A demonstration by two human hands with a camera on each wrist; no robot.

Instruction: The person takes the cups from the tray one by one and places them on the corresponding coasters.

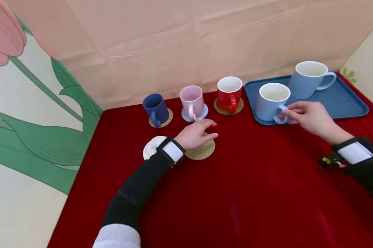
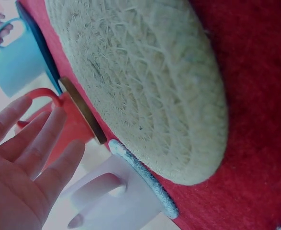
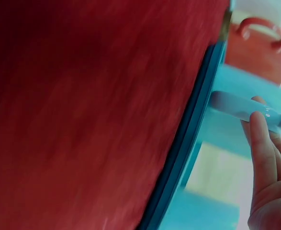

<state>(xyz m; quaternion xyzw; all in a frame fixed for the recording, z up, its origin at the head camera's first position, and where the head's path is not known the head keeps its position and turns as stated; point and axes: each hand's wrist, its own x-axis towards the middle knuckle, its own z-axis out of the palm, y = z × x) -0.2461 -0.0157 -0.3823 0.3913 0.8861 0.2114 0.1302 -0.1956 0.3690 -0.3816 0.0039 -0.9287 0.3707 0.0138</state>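
At the front left of the blue tray stands a light blue mug with a white inside. My right hand pinches its handle between thumb and fingers. My left hand hovers over a round beige woven coaster, its fingers spread and holding nothing. In the left wrist view that coaster lies beyond the fingers. A white patterned coaster is partly covered by the left wrist. The pink mug on its pale blue coaster stands just behind the left hand.
A larger light blue mug stands farther back on the tray. Left of the tray, a red mug sits on a brown coaster. A dark blue mug rests on a woven coaster at the far left. Behind them rises a draped backdrop.
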